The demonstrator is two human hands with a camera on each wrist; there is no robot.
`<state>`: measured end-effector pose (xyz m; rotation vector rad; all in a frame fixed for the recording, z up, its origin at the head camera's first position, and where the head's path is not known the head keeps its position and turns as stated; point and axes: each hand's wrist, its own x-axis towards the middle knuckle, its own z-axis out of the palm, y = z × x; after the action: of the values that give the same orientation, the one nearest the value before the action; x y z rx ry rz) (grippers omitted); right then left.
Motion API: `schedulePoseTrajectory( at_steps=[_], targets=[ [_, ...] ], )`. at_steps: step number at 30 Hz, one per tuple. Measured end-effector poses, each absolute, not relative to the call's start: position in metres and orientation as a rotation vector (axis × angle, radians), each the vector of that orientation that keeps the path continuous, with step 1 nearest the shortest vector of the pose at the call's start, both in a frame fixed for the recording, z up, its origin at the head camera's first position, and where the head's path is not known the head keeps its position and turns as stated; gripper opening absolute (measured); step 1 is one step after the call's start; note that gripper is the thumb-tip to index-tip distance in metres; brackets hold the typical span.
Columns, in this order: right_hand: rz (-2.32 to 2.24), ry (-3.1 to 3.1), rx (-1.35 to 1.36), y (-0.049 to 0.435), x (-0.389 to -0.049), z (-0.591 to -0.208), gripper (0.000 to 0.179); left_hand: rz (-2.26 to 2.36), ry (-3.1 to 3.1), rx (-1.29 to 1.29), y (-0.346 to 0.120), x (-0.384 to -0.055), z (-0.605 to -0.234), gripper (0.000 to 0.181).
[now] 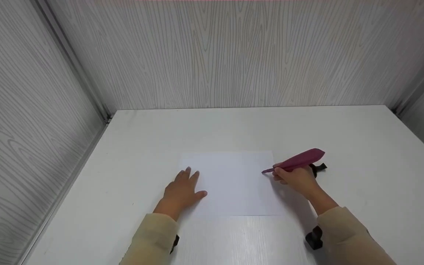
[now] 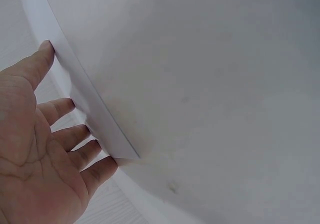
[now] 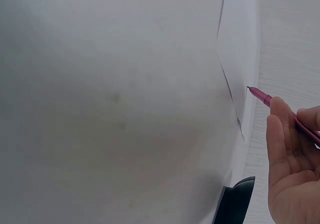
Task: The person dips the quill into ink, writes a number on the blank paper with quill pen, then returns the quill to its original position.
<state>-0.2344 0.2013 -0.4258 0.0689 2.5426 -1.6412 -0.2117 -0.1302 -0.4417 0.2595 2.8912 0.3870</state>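
Observation:
A blank white sheet of paper lies on the white table. My left hand rests at its left side with the fingers spread; in the left wrist view, the fingertips are at the margin of the sheet. With thumb and fingers my right hand pinches a dark pink feather-shaped pen. Its feather end points up and right, and its tip is over the sheet's right margin. The right wrist view shows the slim pen barrel with its tip right at the paper.
Beyond my right hand a small black object sits on the table, partly hidden by the hand. Wood-grain panels stand behind the table and at its left and right sides.

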Motion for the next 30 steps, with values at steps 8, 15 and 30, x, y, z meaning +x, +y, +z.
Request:
schedulePoseTrajectory(
  at_steps=[8, 15, 30],
  targets=[
    [-1.642, 2.505, 0.064, 0.198, -0.231, -0.427, 0.035, 0.380, 2.898, 0.255, -0.129, -0.212, -0.444, 0.072],
    [-1.660, 2.477, 0.012, 0.201, -0.229, -0.430, 0.032, 0.396, 2.888, 0.245, -0.130, -0.211, -0.441, 0.071],
    [-1.684, 2.384, -0.147, 0.207, -0.224, -0.431, 0.028, 0.406, 2.883, 0.261, -0.129, -0.210, -0.437, 0.070]
  ],
)
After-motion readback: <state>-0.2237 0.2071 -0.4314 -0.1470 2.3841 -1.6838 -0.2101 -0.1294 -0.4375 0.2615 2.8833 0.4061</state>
